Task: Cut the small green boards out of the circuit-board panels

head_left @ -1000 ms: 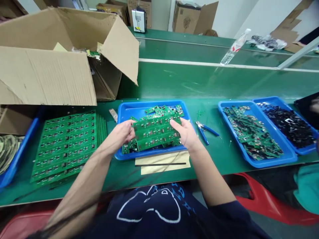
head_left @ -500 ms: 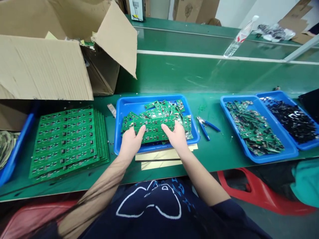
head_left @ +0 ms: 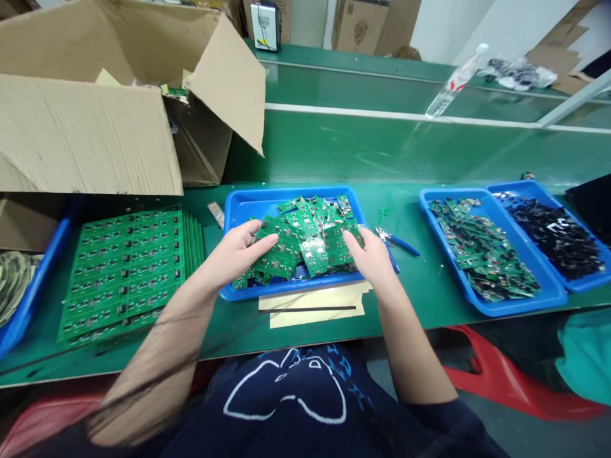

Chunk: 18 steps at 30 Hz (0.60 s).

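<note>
My left hand is closed on a green circuit board piece, thumb on top, over the left side of the blue tray. On the tray's right side, my right hand grips another circuit board piece between thumb and fingers. The two held pieces are apart, tilted towards each other. Between and behind them lies a heap of smaller green boards in the tray. Fingertips of both hands are partly hidden under the boards.
Left of the tray stands a stack of circuit board panels, below a large open cardboard box. Blue-handled cutters lie at right. Farther right are a tray of boards and a tray of black parts. A bottle leans behind.
The single board panel that both hands held has come apart into two pieces. My hands have moved away from each other, one piece in each.
</note>
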{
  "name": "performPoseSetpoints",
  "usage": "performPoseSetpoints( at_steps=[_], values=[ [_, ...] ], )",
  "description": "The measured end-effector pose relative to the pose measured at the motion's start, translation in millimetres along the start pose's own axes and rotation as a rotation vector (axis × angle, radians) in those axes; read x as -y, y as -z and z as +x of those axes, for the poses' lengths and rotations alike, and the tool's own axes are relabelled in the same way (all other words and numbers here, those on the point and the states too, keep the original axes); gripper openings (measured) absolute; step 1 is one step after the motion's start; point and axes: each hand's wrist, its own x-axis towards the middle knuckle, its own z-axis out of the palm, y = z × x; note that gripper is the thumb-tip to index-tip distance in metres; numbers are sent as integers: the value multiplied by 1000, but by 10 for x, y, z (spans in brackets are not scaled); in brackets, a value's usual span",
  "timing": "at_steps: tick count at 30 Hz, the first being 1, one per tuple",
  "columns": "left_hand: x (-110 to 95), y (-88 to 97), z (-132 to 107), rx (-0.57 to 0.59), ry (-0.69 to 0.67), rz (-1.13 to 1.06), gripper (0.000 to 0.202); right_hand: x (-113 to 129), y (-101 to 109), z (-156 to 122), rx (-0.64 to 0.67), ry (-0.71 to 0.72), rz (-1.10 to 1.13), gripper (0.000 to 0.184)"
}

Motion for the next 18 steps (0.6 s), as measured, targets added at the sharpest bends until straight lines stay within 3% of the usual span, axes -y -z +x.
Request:
performPoseSetpoints(
  at_steps=[3, 4, 7, 9, 14, 18],
  values=[
    [-86, -113, 103, 211, -46, 75, 33, 50, 73, -35, -204, 53, -163, 45],
    [-119, -169, 138, 258, -76, 76, 33, 89, 76, -52, -201, 91, -128, 45],
    [-204, -353, 210, 346, -140, 40, 34, 197, 1, -87, 75, 209, 150, 39],
    [-223, -476, 209, 285, -123, -30, 34, 218, -99, -91, 185, 219, 315, 39],
    [-121, -767, 83, -21, -60, -50, 38, 153, -298, -80, 46, 59, 576, 36],
    [-88, -902, 42, -32, -134, 93, 34, 158, -292, -96, -19, 80, 395, 28]
  ],
)
